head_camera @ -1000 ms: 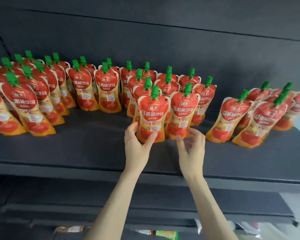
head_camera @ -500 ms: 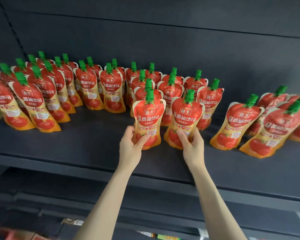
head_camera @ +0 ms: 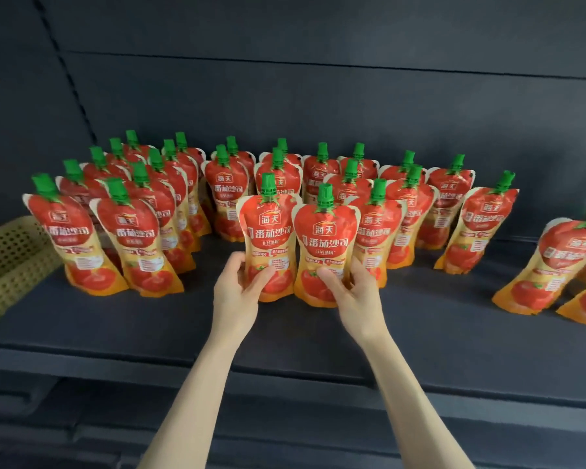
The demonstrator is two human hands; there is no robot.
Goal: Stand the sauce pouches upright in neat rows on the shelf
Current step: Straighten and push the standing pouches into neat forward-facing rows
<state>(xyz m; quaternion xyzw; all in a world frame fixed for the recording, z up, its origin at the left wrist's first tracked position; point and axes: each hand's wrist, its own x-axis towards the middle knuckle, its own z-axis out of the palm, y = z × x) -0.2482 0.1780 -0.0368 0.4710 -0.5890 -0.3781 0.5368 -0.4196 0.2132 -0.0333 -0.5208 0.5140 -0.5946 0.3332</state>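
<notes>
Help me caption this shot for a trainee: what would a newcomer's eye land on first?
A crowd of red pouches with green caps stands along the dark shelf. In front, the left hand grips the left pouch and the right hand the right pouch, side by side. A yellow basket sits at the far left.

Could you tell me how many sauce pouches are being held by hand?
2: the left hand grips the left pouch, the right hand grips the right pouch, side by side at the front; none seems hidden.
</notes>
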